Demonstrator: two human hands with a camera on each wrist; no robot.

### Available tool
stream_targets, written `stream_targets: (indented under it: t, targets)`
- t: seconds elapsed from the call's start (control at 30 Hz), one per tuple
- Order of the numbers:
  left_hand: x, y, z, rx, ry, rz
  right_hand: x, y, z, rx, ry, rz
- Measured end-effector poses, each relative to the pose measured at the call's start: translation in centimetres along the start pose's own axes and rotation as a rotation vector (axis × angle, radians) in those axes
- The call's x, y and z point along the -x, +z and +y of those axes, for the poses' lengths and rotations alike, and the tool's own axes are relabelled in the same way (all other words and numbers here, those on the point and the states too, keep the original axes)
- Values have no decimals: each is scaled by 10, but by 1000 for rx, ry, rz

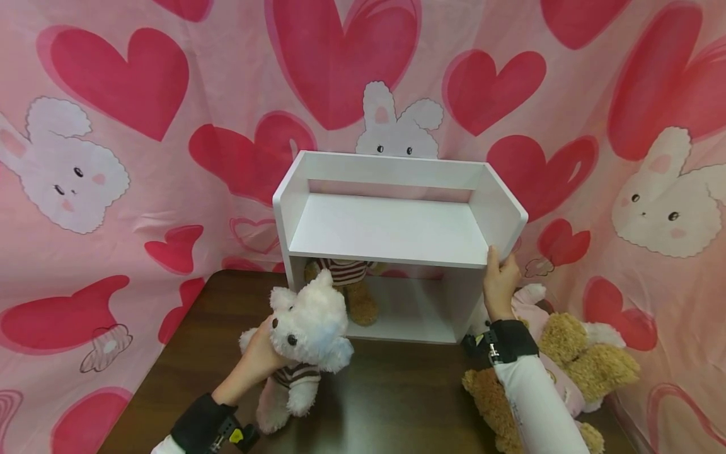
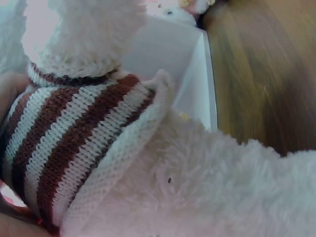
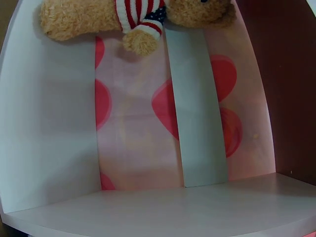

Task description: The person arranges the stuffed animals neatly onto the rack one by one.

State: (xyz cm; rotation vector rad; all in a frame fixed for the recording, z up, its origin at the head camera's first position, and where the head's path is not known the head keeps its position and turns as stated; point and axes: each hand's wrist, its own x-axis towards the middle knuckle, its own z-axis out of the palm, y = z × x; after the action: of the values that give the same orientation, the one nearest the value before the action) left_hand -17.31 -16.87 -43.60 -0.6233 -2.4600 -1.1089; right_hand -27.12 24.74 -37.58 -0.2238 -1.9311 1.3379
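My left hand [image 1: 265,350] grips a white plush bear [image 1: 312,315] by the back of its head and neck, in front of the shelf's lower left. The left wrist view shows the bear's brown-and-white striped knit sweater [image 2: 74,138] up close, fingers at the left edge. A small white two-tier shelf [image 1: 391,230] stands on the table. My right hand [image 1: 500,284] holds the front edge of its right side panel, thumb up. Inside the lower compartment, at the left, sits a tan plush bear [image 1: 362,304] in a striped top, its head hidden by the upper board.
Several plush toys, among them a tan one [image 1: 601,366] and a brown one [image 1: 490,403], lie right of the shelf, under and beside my right arm. Dark wooden tabletop [image 1: 391,403] runs in front. Pink heart-and-rabbit cloth [image 1: 227,82] hangs behind and at both sides.
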Motion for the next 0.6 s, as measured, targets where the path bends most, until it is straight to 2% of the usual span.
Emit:
stream_targets:
  t: [0.13,0.27,0.4,0.5,0.6]
  targets:
    - [0,4,4,99,-68,-13,0,0,0,1,-2,1]
    - [-1,9,8,202,-89,1,0,0,0,-6,8,-2]
    - [0,16,12,227,-73,42,0,0,1,-11,20,-8]
    - [0,21,14,239,-105,58,0,0,1,-11,22,-8]
    - [-1,26,19,263,-167,53,0,0,1,-11,21,-8]
